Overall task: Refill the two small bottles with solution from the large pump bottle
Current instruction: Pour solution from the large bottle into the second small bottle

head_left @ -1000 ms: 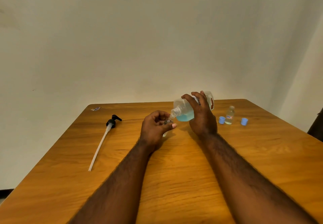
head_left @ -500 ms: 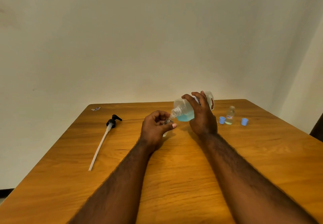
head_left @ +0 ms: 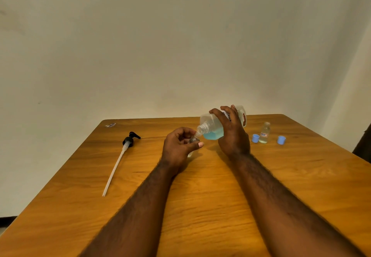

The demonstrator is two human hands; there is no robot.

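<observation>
The right hand (head_left: 232, 134) grips the large pump bottle (head_left: 212, 128), tipped nearly flat, its open neck aimed toward 8 o'clock and meeting the mouth of a small bottle (head_left: 193, 140) that the left hand (head_left: 178, 146) pinches between thumb and curled fingers. Both mouths are narrow; a steeper tilt or a wobble would likely spill blue solution onto the surface (head_left: 200, 186). The second small bottle (head_left: 264, 133) stands uncapped at 3 o'clock, knockable.

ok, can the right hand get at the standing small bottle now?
Probably not yet: right hand grips the tilted large bottle. The path to the standing small bottle looks free.
</observation>
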